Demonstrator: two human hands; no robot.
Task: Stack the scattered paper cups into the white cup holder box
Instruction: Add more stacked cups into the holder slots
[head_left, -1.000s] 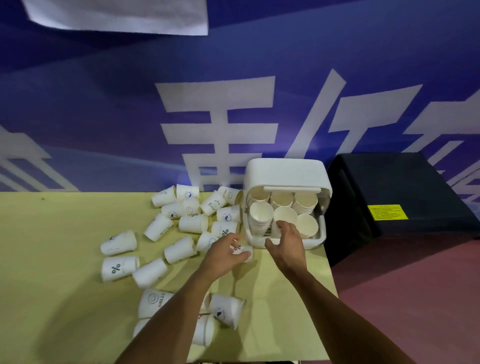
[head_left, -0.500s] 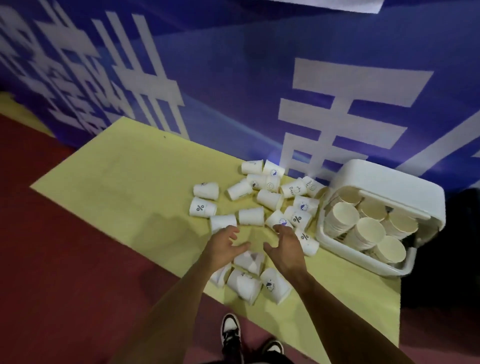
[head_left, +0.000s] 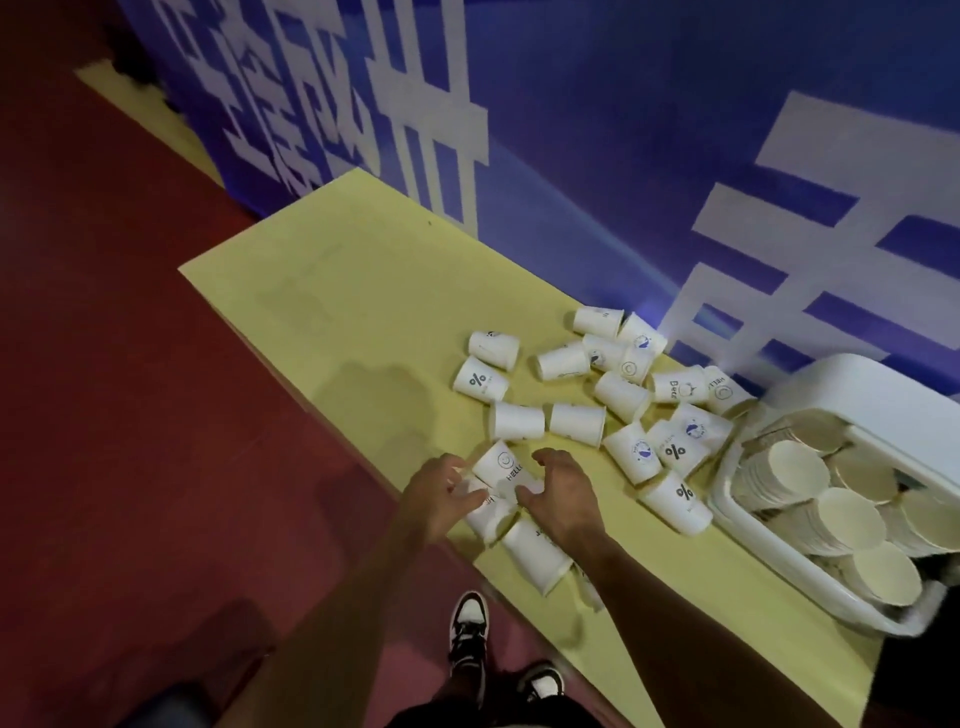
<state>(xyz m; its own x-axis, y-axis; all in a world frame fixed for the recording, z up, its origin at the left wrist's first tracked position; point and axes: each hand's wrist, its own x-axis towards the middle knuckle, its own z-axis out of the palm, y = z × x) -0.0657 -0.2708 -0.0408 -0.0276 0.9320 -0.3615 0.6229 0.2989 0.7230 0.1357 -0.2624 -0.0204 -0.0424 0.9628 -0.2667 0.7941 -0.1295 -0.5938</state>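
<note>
Many white paper cups (head_left: 576, 423) lie on their sides across the yellow table (head_left: 363, 312). At the right stands the white cup holder box (head_left: 769, 551), tilted open, with several stacks of cups (head_left: 797, 465) inside. At the table's near edge my left hand (head_left: 441, 493) grips a fallen paper cup (head_left: 480, 512), its thumb over the cup's side. My right hand (head_left: 563, 493) curls its fingers and thumb round the mouth end of the cup marked HELLO (head_left: 498, 462). Another cup (head_left: 535, 553) lies just below my right wrist.
A blue banner wall (head_left: 623, 156) with white characters runs along the table's far side. Dark red floor (head_left: 156, 415) lies to the left and below. My black and white shoes (head_left: 467, 629) stand by the table's near edge.
My view has swung left and down, away from the box. Both hands have moved from the box's front to the cups at the near edge and closed on them.
</note>
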